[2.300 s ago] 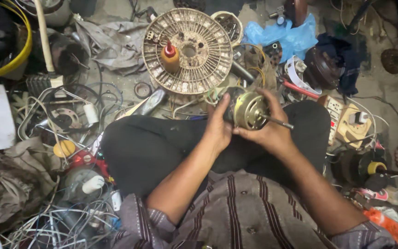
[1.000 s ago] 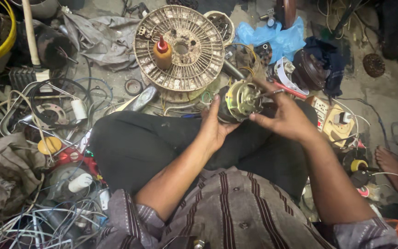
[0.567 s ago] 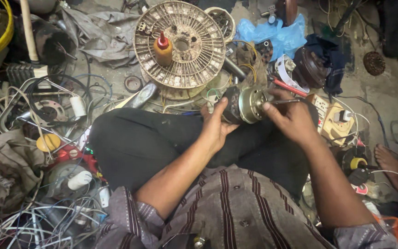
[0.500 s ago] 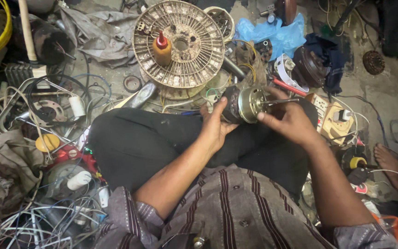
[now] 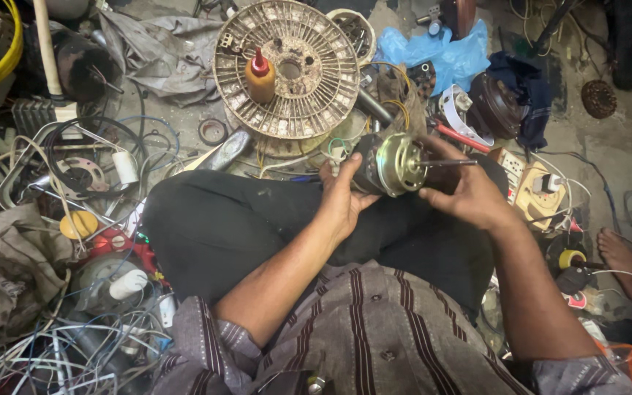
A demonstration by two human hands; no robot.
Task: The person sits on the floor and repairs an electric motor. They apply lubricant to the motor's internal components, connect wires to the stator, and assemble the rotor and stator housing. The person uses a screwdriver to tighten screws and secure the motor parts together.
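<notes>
With the left hand (image 5: pixel 341 201) and right hand (image 5: pixel 466 194) both gripping the motor (image 5: pixel 389 164), a loosened grip risks dropping it onto the lap.

The motor (image 5: pixel 393 164) is brass-gold and black; the shirt (image 5: pixel 374 336) grey-brown with dark stripes; the bag (image 5: pixel 444 55) blue.

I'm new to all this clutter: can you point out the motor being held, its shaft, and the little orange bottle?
motor (image 5: pixel 393 164), head view, on its round brass-coloured end cover.
shaft (image 5: pixel 448 162), head view, midway along the thin rod.
orange bottle (image 5: pixel 260 80), head view, on its body below the red cap.
</notes>
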